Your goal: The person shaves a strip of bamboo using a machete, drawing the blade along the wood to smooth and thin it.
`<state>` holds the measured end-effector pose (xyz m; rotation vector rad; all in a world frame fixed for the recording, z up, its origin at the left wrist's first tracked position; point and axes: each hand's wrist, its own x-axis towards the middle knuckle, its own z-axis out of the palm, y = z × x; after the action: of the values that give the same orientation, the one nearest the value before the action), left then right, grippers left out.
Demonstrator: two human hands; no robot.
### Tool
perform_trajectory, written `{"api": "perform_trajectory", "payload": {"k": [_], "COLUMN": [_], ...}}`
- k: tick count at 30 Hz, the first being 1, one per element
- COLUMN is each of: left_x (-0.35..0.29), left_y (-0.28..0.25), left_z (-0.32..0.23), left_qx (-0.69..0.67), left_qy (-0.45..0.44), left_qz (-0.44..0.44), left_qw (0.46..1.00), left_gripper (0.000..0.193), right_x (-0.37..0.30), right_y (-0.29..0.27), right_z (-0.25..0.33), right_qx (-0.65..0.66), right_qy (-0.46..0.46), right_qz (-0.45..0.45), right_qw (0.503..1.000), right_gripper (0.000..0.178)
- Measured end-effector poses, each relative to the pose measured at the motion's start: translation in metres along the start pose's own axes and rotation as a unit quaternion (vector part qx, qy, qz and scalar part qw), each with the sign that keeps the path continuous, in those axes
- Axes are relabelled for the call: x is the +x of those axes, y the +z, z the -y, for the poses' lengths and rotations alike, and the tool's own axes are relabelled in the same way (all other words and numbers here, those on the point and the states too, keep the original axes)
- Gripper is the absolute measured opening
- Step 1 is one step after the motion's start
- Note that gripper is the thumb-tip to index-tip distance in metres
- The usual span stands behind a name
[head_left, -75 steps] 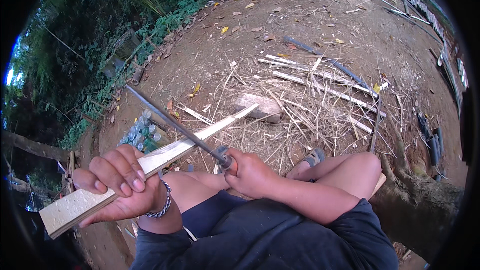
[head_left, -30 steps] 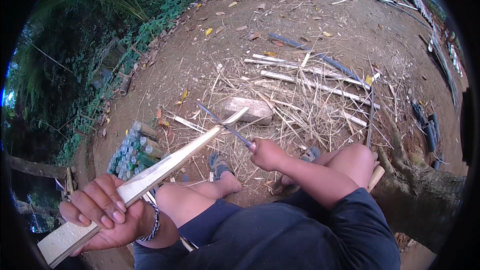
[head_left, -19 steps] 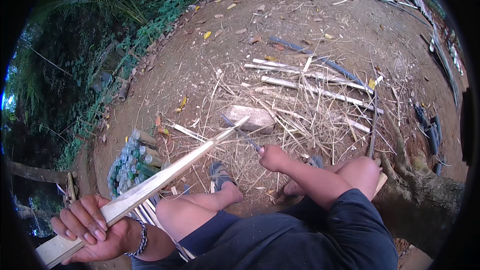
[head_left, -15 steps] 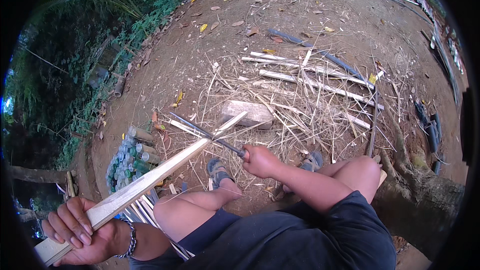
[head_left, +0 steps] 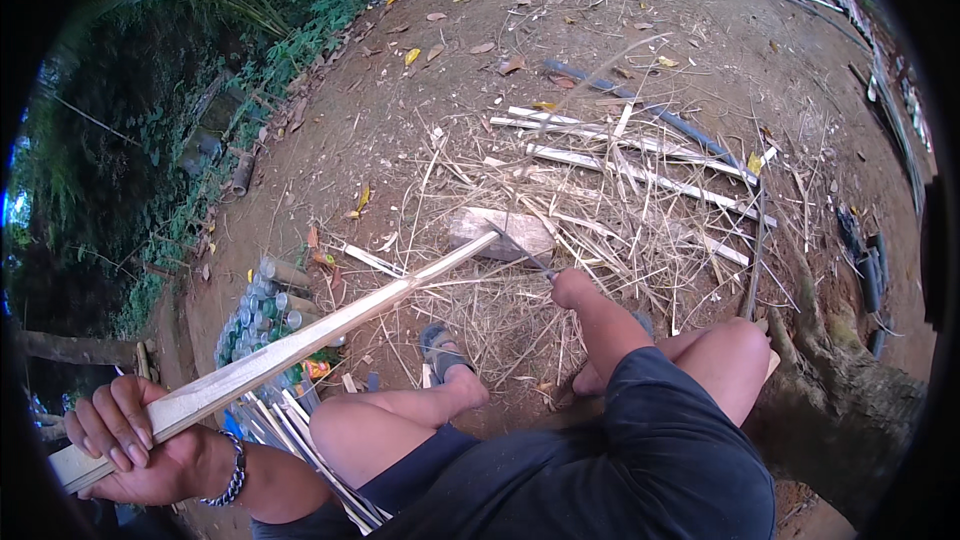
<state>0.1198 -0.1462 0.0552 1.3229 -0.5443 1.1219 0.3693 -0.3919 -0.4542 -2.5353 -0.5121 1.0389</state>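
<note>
My left hand [head_left: 125, 435], at the lower left, is wrapped round the wide end of a long pale wooden strip [head_left: 290, 345]. The strip slants up to the right, and its narrowed far end reaches the wooden block [head_left: 525, 233] on the ground. My right hand [head_left: 572, 288] is closed on the handle of a knife, the handle mostly hidden in the fist. The knife's dark blade [head_left: 520, 248] points up-left, its tip by the strip's far end and in front of the block. A thin blurred sliver [head_left: 600, 70] rises beyond the block.
Shavings and cut strips [head_left: 640, 175] litter the ground beyond my feet, beside a grey pipe [head_left: 690, 130]. Several bottles [head_left: 255, 315] stand left of my left leg, near a bundle of thin strips [head_left: 310, 440]. A tree trunk [head_left: 840, 405] is at the right.
My right hand and the knife have moved right and away, from across the strip to its far tip. A thin sliver now rises above the block. The left hand has shifted slightly.
</note>
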Motion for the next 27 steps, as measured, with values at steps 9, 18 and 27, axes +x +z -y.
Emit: {"api": "perform_trajectory", "payload": {"k": [9,18,27], "left_x": [-0.012,-0.057,-0.092], "left_y": [0.016,0.028,0.046], "left_z": [0.002,-0.027,-0.039], "left_qx": [0.047,-0.003,-0.011], "left_qy": [0.021,0.037,0.056], "left_qz": [-0.107,-0.034,-0.043], "left_qw": [0.993,0.999,0.997], "left_gripper": [0.051,0.051,0.052], "right_x": [-0.007,-0.267,-0.267], "right_y": [0.026,-0.058,-0.059], "right_z": [0.000,0.174,0.157], "right_qx": [0.283,0.225,0.130], "right_qy": [0.008,-0.307,-0.244], "right_qz": [-0.009,-0.075,-0.048], "right_qw": [0.959,0.922,0.960], "right_gripper": [0.025,0.027,0.028]}}
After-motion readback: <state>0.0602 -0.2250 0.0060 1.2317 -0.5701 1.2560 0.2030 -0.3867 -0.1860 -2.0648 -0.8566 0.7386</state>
